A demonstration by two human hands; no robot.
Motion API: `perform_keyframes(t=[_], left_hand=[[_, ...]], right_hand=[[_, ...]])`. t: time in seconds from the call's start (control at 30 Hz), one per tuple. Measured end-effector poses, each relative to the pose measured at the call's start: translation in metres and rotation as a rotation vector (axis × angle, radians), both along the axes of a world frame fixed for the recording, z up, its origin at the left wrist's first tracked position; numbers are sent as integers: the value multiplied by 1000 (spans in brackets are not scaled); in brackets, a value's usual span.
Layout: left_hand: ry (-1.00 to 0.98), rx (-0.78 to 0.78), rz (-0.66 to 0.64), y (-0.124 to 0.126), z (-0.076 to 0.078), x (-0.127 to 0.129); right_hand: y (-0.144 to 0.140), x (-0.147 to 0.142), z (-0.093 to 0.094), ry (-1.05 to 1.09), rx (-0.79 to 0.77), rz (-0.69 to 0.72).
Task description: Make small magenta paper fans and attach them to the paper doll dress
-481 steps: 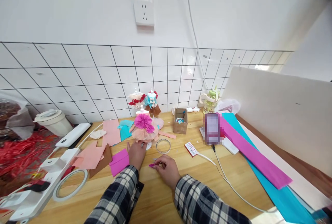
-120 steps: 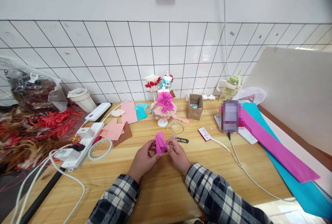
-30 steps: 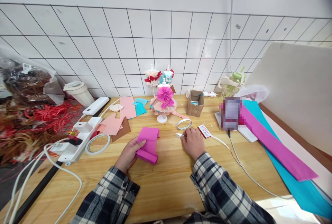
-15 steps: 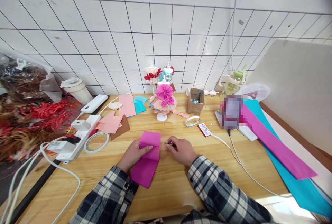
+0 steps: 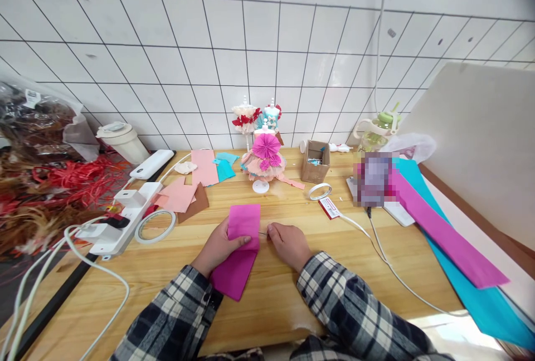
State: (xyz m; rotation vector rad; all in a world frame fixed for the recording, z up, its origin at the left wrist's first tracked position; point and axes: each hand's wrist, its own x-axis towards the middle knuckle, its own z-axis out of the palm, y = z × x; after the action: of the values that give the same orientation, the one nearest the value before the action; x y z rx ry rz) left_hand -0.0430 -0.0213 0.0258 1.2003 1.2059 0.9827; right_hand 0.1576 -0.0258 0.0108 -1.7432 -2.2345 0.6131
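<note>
Because the left hand (image 5: pixel 220 244) pinches the folded magenta paper (image 5: pixel 246 220) by its left side over the table (image 5: pixel 165 283), the right edge is free. The right hand (image 5: pixel 290 243) pinches a mostly hidden thin tool (image 5: pixel 263 233), aimed there.

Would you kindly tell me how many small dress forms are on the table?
3: the magenta-fan form in front, the red-trimmed form behind left, and the blue form behind right, partly hidden.

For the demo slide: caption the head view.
Left hand holds creased magenta paper; right hand grips a thin-tipped tool beside it, over a wooden table.
</note>
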Motion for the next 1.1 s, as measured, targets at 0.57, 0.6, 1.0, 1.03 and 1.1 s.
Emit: perform_keyframes(t=[0.57, 0.6, 1.0, 1.03, 1.1], left_hand=[[200, 74, -109, 1, -8, -5], [203, 78, -111, 1, -8, -5], [313, 148, -103, 2, -9, -6], [323, 155, -107, 2, -9, -6], [339, 164, -126, 2, -10, -6]], right_hand=[[1, 1, -1, -68, 4, 29], [0, 1, -1, -70, 5, 34], [1, 4, 0, -4, -5, 39], [1, 3, 0, -19, -4, 38], [0, 2, 0, -60, -6, 34]])
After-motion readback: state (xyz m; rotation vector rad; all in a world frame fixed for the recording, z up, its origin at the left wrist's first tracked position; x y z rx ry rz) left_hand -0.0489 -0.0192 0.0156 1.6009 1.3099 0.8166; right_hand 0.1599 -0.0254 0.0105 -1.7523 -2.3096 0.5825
